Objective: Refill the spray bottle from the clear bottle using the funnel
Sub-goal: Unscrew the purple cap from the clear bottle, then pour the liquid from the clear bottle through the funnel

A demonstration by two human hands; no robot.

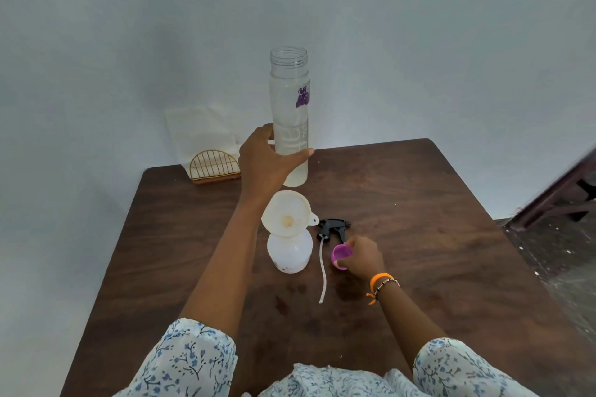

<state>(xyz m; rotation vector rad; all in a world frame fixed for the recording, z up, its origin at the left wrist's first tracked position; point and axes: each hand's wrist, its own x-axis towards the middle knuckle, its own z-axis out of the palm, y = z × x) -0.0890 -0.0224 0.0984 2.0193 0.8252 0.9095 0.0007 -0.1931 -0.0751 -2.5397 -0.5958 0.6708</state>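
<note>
A tall clear bottle with a purple mark stands upright and uncapped on the table, and my left hand grips its lower part. In front of it sits the white spray bottle with a white funnel seated in its neck. The black spray head with its long dip tube lies on the table to the right of the spray bottle. My right hand holds the purple cap low over the table, next to the spray head.
The dark wooden table stands against a pale wall. A gold wire napkin holder with white napkins sits at the far left corner. Dark wooden furniture shows at the right edge. Damp-looking spots mark the tabletop near the tube.
</note>
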